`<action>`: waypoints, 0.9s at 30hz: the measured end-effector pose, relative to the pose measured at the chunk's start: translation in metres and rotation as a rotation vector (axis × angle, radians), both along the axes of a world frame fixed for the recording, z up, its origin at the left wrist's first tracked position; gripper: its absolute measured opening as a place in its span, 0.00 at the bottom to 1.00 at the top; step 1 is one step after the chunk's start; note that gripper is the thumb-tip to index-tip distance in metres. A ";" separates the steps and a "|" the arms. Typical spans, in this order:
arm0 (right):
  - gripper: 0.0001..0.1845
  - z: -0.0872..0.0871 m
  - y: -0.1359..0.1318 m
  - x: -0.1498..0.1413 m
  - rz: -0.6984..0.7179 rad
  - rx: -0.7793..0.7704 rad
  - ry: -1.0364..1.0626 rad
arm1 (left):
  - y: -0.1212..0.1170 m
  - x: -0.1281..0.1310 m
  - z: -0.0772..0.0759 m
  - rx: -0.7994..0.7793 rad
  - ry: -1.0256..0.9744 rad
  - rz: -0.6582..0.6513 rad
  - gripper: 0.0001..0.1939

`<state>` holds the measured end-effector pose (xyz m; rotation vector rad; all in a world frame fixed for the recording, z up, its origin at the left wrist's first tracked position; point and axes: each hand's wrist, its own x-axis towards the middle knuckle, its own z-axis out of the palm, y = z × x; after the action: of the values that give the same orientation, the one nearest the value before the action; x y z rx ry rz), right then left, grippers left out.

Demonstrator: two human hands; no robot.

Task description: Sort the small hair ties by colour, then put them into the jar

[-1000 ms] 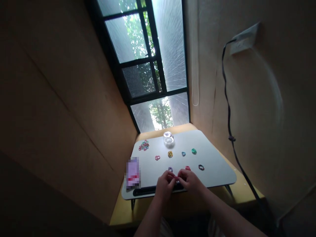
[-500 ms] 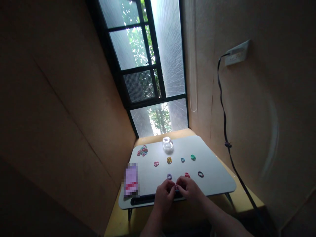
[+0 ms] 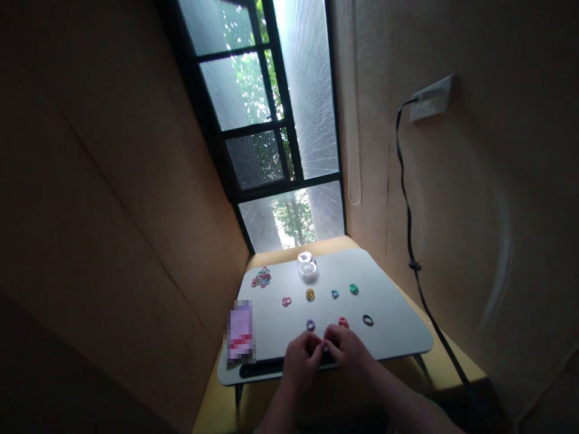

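Now the left hand (image 3: 300, 357) and right hand (image 3: 347, 343) nearly touch, both seemingly pinching a small pink band (image 3: 324, 345) between them over the black slot (image 3: 266, 366), and one slack pinch could drop it in or flick it away!

Small pink item (image 3: 323, 343), mostly hidden, pinched between left hand (image 3: 304, 355) and right hand (image 3: 346, 348); shape indiscernible. Small bands lie apart on the white board (image 3: 275, 328): pink pair (image 3: 286, 301), yellow cluster (image 3: 310, 295), blue band (image 3: 335, 294), green cluster (image 3: 353, 289); nearer, purple band (image 3: 310, 325), red cluster (image 3: 343, 322), dark band (image 3: 368, 320). Mixed-colour heap (image 3: 261, 278), far left.
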<state>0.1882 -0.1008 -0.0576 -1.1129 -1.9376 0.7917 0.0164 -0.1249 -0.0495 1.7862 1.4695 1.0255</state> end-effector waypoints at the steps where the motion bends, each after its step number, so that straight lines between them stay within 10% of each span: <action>1: 0.05 0.000 -0.001 0.000 -0.005 0.004 -0.010 | 0.000 0.000 0.000 0.003 0.000 0.006 0.07; 27: 0.04 0.005 -0.002 0.004 0.005 -0.011 0.011 | -0.002 0.001 0.001 0.038 0.004 0.039 0.11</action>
<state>0.1921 -0.1033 -0.0528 -1.1085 -1.9303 0.8103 0.0171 -0.1269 -0.0490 1.7933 1.5018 1.0767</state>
